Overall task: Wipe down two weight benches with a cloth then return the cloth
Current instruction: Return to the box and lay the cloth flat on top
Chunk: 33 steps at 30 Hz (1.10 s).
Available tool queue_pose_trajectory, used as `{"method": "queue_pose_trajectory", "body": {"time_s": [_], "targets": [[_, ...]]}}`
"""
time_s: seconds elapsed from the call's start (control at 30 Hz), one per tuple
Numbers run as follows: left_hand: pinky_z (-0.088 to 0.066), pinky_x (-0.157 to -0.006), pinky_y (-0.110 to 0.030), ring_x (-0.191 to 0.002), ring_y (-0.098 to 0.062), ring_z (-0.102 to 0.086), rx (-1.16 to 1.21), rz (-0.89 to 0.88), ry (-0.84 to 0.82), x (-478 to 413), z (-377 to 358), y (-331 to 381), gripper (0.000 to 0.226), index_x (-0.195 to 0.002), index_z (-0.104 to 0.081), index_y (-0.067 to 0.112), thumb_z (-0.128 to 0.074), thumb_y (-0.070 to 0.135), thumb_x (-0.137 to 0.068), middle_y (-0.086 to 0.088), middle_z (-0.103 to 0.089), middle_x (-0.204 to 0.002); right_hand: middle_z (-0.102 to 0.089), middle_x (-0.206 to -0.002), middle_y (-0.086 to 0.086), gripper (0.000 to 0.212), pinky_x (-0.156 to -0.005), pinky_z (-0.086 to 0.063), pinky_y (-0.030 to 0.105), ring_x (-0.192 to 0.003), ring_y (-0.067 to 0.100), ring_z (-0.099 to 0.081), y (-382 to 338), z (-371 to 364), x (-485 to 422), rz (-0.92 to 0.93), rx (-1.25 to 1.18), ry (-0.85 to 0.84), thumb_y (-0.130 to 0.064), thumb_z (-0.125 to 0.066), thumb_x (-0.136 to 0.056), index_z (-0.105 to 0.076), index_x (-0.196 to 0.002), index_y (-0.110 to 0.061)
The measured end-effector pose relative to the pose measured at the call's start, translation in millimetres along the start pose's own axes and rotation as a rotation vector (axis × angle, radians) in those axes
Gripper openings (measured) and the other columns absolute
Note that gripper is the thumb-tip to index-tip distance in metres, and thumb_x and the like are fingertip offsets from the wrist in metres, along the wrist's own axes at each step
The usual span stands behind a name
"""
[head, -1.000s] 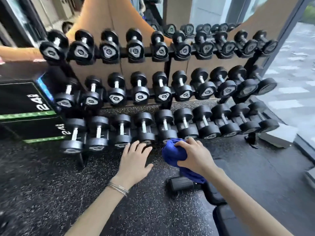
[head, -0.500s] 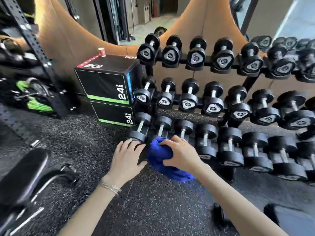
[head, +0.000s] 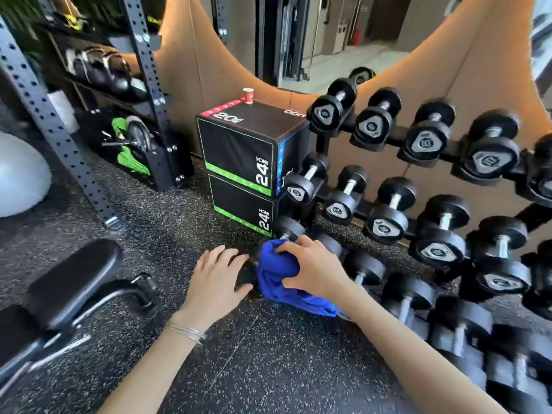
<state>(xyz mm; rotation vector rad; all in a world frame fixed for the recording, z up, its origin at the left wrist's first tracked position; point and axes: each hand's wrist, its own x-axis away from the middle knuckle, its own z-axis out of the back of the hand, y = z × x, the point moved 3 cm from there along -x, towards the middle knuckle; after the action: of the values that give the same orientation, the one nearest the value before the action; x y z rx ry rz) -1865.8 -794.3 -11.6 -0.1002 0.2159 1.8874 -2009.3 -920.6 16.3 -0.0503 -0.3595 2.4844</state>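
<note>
A bunched blue cloth is gripped in my right hand, held in front of the left end of the dumbbell rack's bottom row. My left hand is just left of the cloth, palm down, fingers spread, holding nothing. A black padded weight bench with a black metal frame stands at the lower left, well left of both hands.
A three-tier rack of black dumbbells fills the right side. Two stacked black plyo boxes stand behind the hands, a red cup on top. A perforated steel upright and a white exercise ball are at the left. Speckled rubber floor below.
My view has swung left: the rack has slid to the right and the bench and steel upright have come into view. Both hands keep their pose, the right one still gripping the cloth.
</note>
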Motion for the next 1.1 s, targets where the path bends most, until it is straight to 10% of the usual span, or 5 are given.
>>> {"method": "queue_pose_trajectory", "body": {"time_s": [0.47, 1.1], "targets": [[-0.028, -0.110, -0.040, -0.135, -0.026, -0.033, -0.019, 0.235, -0.027, -97, -14, -97, 0.061, -0.137, -0.042, 0.023, -0.055, 0.051, -0.084, 0.001, -0.046, -0.140, -0.047, -0.114, -0.001, 0.054, -0.082, -0.045, 0.036, -0.109, 0.026, -0.046, -15, -8, -187, 0.234, -0.022, -0.102, -0.035, -0.067, -0.073, -0.047, -0.122, -0.040], [-0.027, -0.111, -0.038, -0.136, -0.023, -0.031, -0.031, 0.076, -0.115, -300, -34, -318, 0.061, -0.135, -0.042, 0.021, -0.054, 0.052, -0.084, 0.002, -0.046, -0.139, -0.046, -0.113, 0.000, 0.054, -0.078, -0.044, 0.037, -0.105, 0.028, -0.047, -84, -25, -458, 0.100, -0.113, -0.081, -0.033, -0.069, -0.072, -0.045, -0.121, -0.038]]}}
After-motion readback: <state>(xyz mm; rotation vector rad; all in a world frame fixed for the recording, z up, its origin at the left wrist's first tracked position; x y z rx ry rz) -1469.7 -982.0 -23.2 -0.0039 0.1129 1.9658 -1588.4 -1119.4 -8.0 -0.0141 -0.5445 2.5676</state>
